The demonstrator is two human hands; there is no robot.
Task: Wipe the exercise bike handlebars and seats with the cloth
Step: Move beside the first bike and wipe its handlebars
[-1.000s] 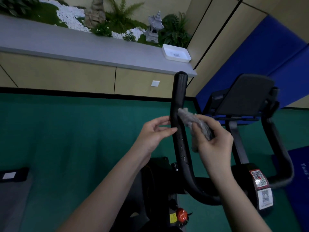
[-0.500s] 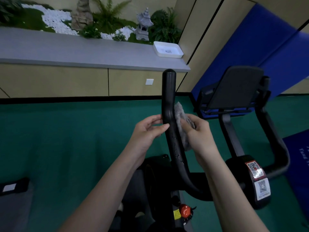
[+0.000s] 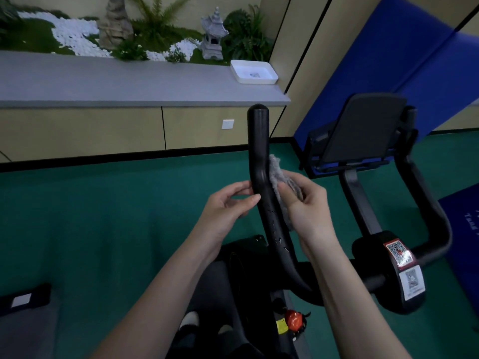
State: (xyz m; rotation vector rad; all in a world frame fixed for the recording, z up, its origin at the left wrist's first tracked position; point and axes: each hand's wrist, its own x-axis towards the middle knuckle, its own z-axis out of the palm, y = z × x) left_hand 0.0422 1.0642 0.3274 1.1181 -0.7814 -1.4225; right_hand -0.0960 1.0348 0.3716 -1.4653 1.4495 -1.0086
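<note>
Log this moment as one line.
step: wiping handlebar | right hand: holds cloth against bar | left hand: fingertips touch bar | water drops on bar below

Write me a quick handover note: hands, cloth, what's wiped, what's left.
Right hand grips the cloth, pressed to the right side of the near handlebar.
Left hand: fingers touch that bar's left side, holding nothing I can see.
Droplets show lower on the bar, so it isn't finished.
Left: rest of this bar, the far handlebar, the seats (out of view).
</note>
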